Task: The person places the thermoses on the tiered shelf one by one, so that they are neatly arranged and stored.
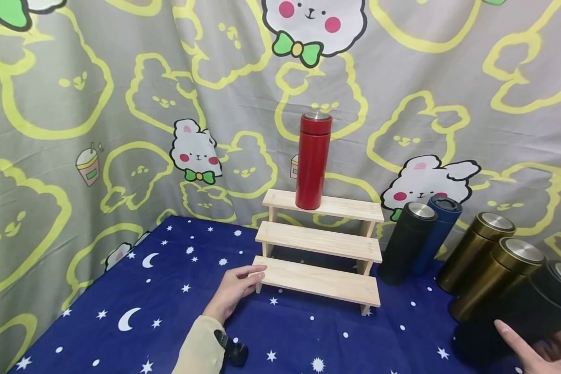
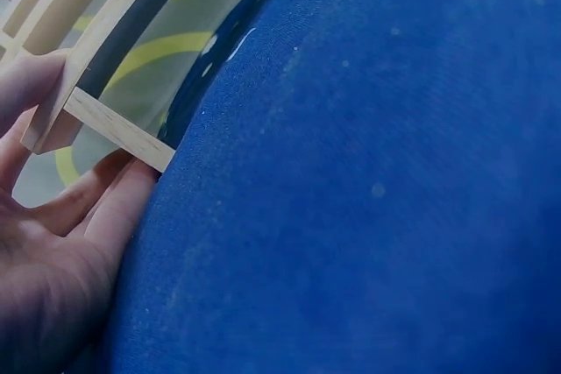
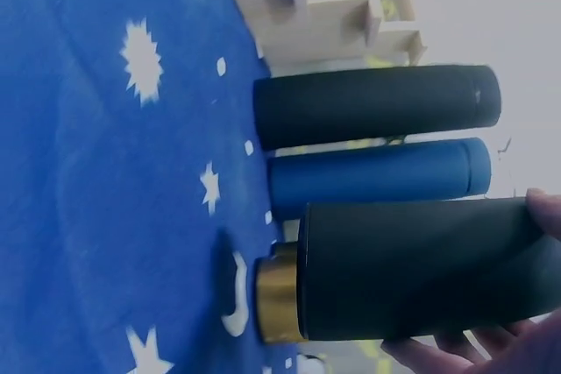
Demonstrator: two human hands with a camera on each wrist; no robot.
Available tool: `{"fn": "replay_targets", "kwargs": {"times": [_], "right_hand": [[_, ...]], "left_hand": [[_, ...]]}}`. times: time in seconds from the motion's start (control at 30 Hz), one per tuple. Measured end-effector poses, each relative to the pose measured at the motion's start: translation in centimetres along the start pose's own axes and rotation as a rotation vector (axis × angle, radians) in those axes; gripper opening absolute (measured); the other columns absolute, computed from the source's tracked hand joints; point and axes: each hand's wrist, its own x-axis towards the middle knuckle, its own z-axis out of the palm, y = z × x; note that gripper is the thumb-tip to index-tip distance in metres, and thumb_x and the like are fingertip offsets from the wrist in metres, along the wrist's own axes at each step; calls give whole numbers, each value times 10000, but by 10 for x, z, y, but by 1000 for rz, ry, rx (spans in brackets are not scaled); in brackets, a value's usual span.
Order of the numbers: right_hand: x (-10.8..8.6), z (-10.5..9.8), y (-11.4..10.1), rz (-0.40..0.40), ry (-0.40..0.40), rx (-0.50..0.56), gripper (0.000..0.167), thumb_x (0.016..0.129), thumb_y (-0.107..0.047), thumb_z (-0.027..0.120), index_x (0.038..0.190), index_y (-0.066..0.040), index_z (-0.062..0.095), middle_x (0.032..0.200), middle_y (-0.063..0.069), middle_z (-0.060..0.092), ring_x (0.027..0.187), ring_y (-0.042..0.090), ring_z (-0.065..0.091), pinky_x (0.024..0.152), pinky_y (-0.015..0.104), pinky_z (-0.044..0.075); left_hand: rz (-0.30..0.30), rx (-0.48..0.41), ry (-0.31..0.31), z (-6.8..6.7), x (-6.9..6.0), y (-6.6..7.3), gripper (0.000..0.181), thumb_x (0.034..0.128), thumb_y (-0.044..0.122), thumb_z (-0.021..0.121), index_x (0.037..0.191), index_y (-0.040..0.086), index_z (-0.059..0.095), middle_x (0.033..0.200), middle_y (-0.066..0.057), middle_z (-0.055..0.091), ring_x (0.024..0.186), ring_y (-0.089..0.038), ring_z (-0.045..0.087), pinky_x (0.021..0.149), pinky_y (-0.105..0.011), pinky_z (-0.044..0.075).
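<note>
My left hand (image 1: 232, 292) grips the left end of the bottom step of a three-step wooden stand (image 1: 318, 283). In the left wrist view its thumb lies on the board (image 2: 92, 37), with the fingers beneath and beside the leg. On the right, my right hand (image 1: 549, 354) holds a black thermos bottle (image 1: 519, 311) between thumb and fingers. The right wrist view shows that black bottle (image 3: 412, 269) in front of the others, its base apparently off the cloth. A red thermos bottle (image 1: 313, 163) stands upright on the stand's top step.
Right of the stand are another black bottle (image 1: 406, 244), a blue bottle (image 1: 435, 239) and two gold bottles (image 1: 472, 254), close together. A dark blue cloth (image 1: 168, 311) with stars and moons covers the table. Behind hangs a grey curtain (image 1: 243, 104) printed with cartoon animals.
</note>
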Motion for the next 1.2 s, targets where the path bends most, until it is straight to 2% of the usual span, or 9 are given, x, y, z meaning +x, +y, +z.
{"fn": "replay_targets", "kwargs": {"times": [0.1,0.3,0.37,0.43,0.53,0.6,0.7,1.0,1.2], "right_hand": [[-4,0,-8,-20,-98,-95,244,790,-66,820,814,-246,657,609,-163,598,544,-21,536,490,112,416],[-10,13,-26,88,-84,-213,417,793,-274,844,1123,-312,592,800,-324,523,779,-129,472,717,29,362],[-12,19,-33,127,-89,-273,586,797,-358,831,1298,-245,549,953,-217,587,952,-9,537,890,90,374],[-14,24,-38,133,-118,-315,777,813,-393,807,1447,-125,448,1185,-21,620,1136,171,553,1016,252,383],[-17,31,-43,142,-131,-334,887,794,-420,819,1503,-124,376,1331,80,521,1200,219,506,986,266,411],[-19,35,-45,112,-144,-335,859,774,-407,840,1472,-131,421,1306,69,541,1050,77,538,824,138,417],[-20,40,-49,74,-173,-350,811,755,-426,851,1402,-118,472,1201,38,573,841,-56,457,633,101,368],[-23,52,-58,-43,-281,-346,816,780,-416,834,1380,-32,436,1180,109,554,866,-32,458,604,107,391],[-26,68,-68,-53,-333,-291,813,797,-413,820,1403,-41,425,1205,98,547,897,-14,483,630,101,404]], "left_hand": [[-6,12,0,-1,-2,-2,352,887,228,758,1174,28,716,1348,-198,549,1129,-269,596,933,-421,491],[-1,3,-4,-1,2,0,351,888,228,756,1175,29,716,1337,-185,562,1115,-256,603,939,-426,490],[-6,1,-6,0,2,0,351,891,219,754,1179,22,712,1336,-185,563,1108,-247,604,937,-427,492],[-15,4,-6,-1,1,0,340,901,195,741,1184,9,706,1335,-191,562,1108,-247,603,937,-434,491],[-12,6,-9,-1,-1,2,327,912,164,725,1186,-13,697,1325,-207,565,1102,-255,606,935,-441,491],[-12,12,-10,-1,0,1,314,919,141,712,1185,-25,692,1317,-215,567,1100,-264,608,935,-448,489],[-6,9,-15,-2,2,-2,328,912,164,724,1186,-16,695,1319,-209,568,1100,-258,609,932,-444,492],[-2,6,-11,-2,2,1,347,886,208,757,1169,12,714,1301,-183,589,1094,-247,612,924,-418,501],[-6,-7,-27,-5,1,1,367,884,208,761,1179,-2,705,1318,-194,573,1107,-249,604,931,-410,495]]}}
